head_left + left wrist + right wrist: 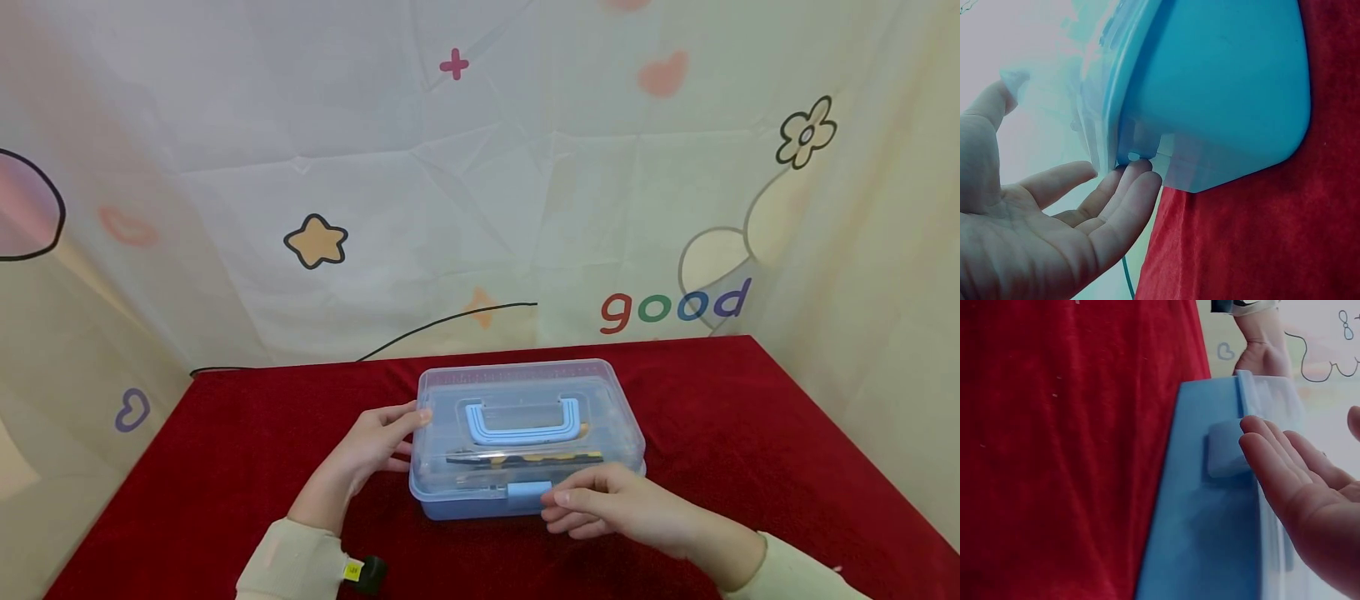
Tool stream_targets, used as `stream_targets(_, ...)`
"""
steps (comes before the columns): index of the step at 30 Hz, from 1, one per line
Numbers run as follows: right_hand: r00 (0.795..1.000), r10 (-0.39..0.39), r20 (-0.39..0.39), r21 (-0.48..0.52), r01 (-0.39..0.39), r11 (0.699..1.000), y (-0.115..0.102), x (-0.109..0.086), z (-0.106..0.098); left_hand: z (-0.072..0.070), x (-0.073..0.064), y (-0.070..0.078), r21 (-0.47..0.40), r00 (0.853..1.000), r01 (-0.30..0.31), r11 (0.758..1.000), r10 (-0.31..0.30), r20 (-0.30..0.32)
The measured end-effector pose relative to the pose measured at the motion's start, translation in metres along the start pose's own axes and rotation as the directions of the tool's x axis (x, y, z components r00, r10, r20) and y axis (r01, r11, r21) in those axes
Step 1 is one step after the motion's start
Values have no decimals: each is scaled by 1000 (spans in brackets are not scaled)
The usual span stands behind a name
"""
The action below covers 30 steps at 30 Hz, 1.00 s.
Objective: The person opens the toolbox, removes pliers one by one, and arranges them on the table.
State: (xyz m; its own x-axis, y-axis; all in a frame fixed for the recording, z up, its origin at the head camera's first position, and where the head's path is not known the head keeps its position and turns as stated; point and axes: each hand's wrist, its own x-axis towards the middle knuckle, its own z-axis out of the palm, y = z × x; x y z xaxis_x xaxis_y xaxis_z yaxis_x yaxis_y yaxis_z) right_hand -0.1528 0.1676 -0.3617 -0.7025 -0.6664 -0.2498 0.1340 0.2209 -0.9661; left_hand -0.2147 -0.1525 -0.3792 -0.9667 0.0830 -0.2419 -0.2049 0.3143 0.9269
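Note:
A plastic storage box (472, 507) with a blue base and a clear lid (450, 392) stands on the red cloth, its lid down. A light blue handle (525, 435) lies flat on top. My left hand (371, 442) is at the box's left side, thumb on the lid's edge; in the left wrist view its extended fingers (1141, 187) touch near the rim. My right hand (611, 504) is at the front, fingertips by the right end of the blue latch (528, 492). In the right wrist view those fingers (1272, 462) are nearly straight beside the latch.
Through the lid shows a long black and yellow item (551, 458), its kind unclear. Red cloth (247, 467) covers the table. A pale printed curtain (360, 100) hangs behind and at both sides. A small black device (369, 575) sits at the left sleeve.

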Motion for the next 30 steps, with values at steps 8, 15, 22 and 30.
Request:
stream_targets(8, 998, 46, 43, 97, -50, 994, 22, 8, 3, 0, -1, 0, -6, 1000, 8, 1000, -8, -1)
stream_targets(15, 991, 135, -20, 182, -129, 975, 37, 13, 11, 0, 0, 0, -5, 1000, 11, 1000, -11, 3)
stream_targets(22, 975, 195, -104, 226, -168, 960, 41, 17, 17, 0, 1, 0, 1, 1000, 11, 1000, -11, 1)
stream_targets(30, 961, 242, -136, 306, -192, 933, 46, 22, 21, 0, 0, -1, -2, 1000, 10, 1000, -10, 0)
